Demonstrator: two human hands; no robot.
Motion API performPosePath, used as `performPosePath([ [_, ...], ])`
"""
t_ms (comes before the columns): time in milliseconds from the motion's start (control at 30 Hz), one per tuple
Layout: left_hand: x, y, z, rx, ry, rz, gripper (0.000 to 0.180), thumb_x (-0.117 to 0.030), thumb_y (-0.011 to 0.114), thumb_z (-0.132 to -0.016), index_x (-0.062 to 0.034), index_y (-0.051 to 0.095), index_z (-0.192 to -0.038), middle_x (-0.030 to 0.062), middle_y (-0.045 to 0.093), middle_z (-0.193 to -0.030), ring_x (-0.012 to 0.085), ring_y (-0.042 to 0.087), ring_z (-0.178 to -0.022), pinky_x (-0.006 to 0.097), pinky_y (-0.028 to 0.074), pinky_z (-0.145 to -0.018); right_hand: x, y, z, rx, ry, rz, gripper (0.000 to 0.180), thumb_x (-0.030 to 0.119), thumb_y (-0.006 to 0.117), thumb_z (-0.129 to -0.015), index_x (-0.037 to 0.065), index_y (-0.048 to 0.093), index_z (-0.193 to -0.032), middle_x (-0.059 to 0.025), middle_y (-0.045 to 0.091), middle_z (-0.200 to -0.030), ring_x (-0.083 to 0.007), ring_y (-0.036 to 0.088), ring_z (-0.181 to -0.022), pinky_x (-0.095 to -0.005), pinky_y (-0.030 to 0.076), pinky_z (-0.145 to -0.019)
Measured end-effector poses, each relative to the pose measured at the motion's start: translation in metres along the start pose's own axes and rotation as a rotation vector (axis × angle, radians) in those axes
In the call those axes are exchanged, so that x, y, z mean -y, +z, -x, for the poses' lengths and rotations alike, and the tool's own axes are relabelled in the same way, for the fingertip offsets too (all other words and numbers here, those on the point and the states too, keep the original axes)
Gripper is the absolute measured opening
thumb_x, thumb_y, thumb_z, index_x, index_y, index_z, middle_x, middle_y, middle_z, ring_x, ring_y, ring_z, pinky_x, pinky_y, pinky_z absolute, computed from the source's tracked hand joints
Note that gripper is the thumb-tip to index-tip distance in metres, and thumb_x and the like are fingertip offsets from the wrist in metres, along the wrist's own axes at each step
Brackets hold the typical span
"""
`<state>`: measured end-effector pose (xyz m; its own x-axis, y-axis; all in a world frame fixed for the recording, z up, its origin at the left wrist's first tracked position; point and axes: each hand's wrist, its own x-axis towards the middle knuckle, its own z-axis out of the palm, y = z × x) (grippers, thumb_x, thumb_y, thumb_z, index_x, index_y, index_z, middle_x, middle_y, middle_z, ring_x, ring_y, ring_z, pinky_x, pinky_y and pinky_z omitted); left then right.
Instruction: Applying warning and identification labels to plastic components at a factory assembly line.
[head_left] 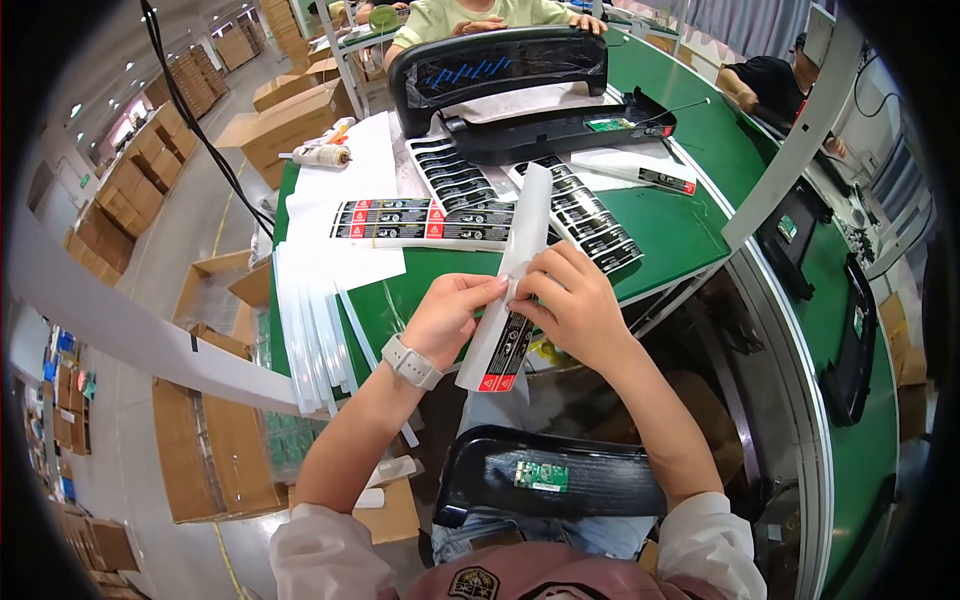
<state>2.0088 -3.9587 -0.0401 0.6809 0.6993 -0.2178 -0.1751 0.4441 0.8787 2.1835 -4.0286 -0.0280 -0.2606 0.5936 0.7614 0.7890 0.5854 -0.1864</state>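
Both my hands pinch a long white backing strip (524, 225) that stands tilted above the green table's edge (680, 235). A black label with a red end (507, 350) clings to the strip's lower part. My left hand (452, 312), with a white watch on the wrist, grips the strip from the left. My right hand (572, 300) grips it from the right, fingertips on the label's top edge. A black plastic panel with a small green circuit board (545, 476) rests on my lap below.
Sheets of black and red labels (425, 222) lie on the table, with more label strips (585, 215) to the right. Empty white strips (310, 330) pile up at the left edge. A large black housing (500, 70) stands at the back. A person sits opposite. Cardboard boxes (215, 450) line the floor.
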Motion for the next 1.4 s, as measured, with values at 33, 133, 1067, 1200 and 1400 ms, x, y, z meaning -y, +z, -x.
performPosePath([
  [33,0.001,-0.002,0.0,-0.002,-0.001,0.003,0.026,-0.019,0.063,-0.092,0.0042,0.066,-0.102,0.0076,0.067,-0.092,0.012,0.062,-0.081,0.028,0.05,-0.075,0.001,0.0,0.0,0.008,0.014,-0.032,0.024,0.009,0.076,-0.064,0.008,0.058,-0.08,-0.0031,0.055,-0.085,-0.0234,0.056,-0.082,-0.0352,0.047,-0.069],
  [133,0.003,-0.006,-0.001,0.025,-0.011,0.022,0.025,-0.018,0.062,-0.092,0.0044,0.066,-0.102,0.008,0.067,-0.092,0.012,0.062,-0.081,0.028,0.051,-0.075,0.004,-0.006,0.004,0.037,0.091,-0.082,0.027,0.009,0.076,-0.065,0.009,0.059,-0.085,-0.004,0.055,-0.087,-0.0242,0.057,-0.083,-0.0349,0.048,-0.071],
  [1067,-0.062,-0.006,-0.045,-0.948,1.411,-1.795,0.045,-0.021,0.072,-0.08,0.0012,0.055,-0.115,0.0195,0.058,-0.11,0.0333,0.056,-0.105,0.039,0.045,-0.092,0.052,-0.117,0.195,-0.126,0.79,-0.084,0.022,0.003,0.068,-0.076,0.001,0.064,-0.098,-0.0113,0.056,-0.091,-0.023,0.057,-0.086,-0.0289,0.046,-0.076],
  [1200,0.016,0.053,0.036,-0.218,1.063,-1.34,0.017,-0.004,0.067,-0.077,-0.0056,0.065,-0.093,0.0101,0.065,-0.081,0.0273,0.064,-0.072,0.037,0.051,-0.066,0.057,-0.098,0.278,0.294,0.921,-0.172,0.048,0.009,0.075,-0.071,0.005,0.061,-0.117,-0.0105,0.061,-0.108,-0.0288,0.059,-0.101,-0.0348,0.046,-0.086],
  [1400,0.159,-0.005,0.068,0.087,0.463,-1.862,0.065,-0.031,0.076,-0.073,-0.0057,0.05,-0.126,0.0154,0.063,-0.108,0.0303,0.063,-0.096,0.04,0.052,-0.076,0.043,-0.055,0.335,0.282,0.819,0.088,0.061,-0.009,0.063,-0.072,0.011,0.053,-0.128,-0.0092,0.068,-0.087,-0.0292,0.065,-0.08,-0.0388,0.051,-0.07],
])
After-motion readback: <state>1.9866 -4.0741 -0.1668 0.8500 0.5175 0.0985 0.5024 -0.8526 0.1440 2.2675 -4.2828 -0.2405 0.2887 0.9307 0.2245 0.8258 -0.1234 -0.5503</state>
